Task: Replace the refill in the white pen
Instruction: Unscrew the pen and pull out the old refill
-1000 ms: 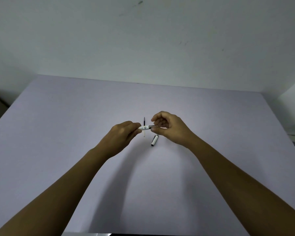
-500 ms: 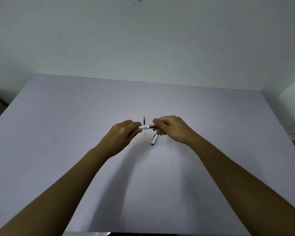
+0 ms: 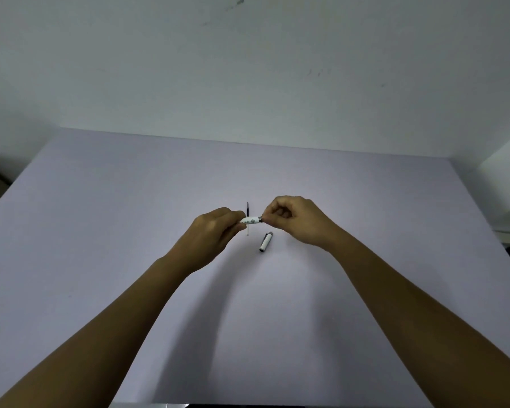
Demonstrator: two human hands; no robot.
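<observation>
A white pen [image 3: 251, 220] with a small printed pattern is held level above the middle of a pale lilac tabletop [image 3: 100, 231], between two bare hands. The left hand [image 3: 211, 235] is curled around the pen's left end, its fingers [image 3: 238, 216] closed on the barrel so that only a short white stretch is seen between the hands. The right hand [image 3: 296, 220] is brought up to the pen's right end, where a metal ring is visible; its fingers [image 3: 267, 217] are pinched shut at that end. What is gripped inside the pinch is hidden by the fingers, and it may be the pen's front section, though this cannot be told for sure.

A thin refill [image 3: 248, 218] is seen lying on the tabletop behind the pen, pointing away from the person, with a dark far part and a pale near end showing below the pen. A white cap [image 3: 266, 242] with a dark end is seen lying on the tabletop just in front of the right hand, slightly tilted, apart from the refill and touched by neither hand.

Both forearms are stretched in from the lower corners. A plain pale wall [image 3: 248, 69] is seen behind the tabletop.
</observation>
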